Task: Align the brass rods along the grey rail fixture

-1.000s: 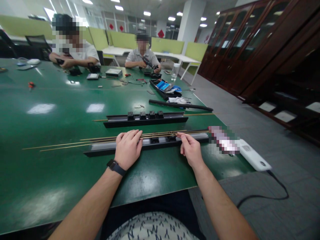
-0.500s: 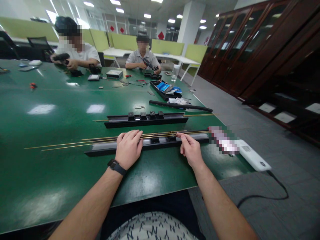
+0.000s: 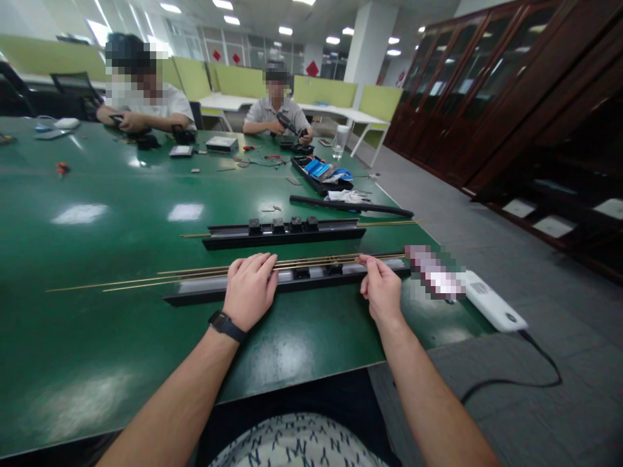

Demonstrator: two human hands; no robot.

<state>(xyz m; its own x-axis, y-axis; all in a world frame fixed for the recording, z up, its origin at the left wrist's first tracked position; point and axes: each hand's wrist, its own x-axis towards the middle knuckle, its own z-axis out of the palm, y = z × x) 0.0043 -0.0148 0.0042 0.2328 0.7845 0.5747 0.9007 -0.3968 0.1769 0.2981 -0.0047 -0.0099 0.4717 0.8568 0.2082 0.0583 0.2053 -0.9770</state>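
Glossy green table (image 3: 121, 194), green partitions (image 3: 238, 81)

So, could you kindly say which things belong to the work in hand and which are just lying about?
Seemingly the job:
gold-coloured rods, touched by the right hand
near black channel, under the left hand
small black blocks

Apparently lying about:
white glove
black tray
white device

Ref: near channel (image 3: 318, 281) on the table (image 3: 121, 350). Rods (image 3: 311, 263) run lengthwise over it, overhanging its left end. Two blocks (image 3: 302, 274) sit in it; left hand (image 3: 250, 288) across it left of those, right hand (image 3: 382, 285) at its right part. Behind it: second channel (image 3: 285, 239) carrying four blocks (image 3: 296, 224), then strip (image 3: 311, 200), then tray (image 3: 304, 176). Right of it: pixelated item (image 3: 433, 272), farther out corded box (image 3: 494, 303).
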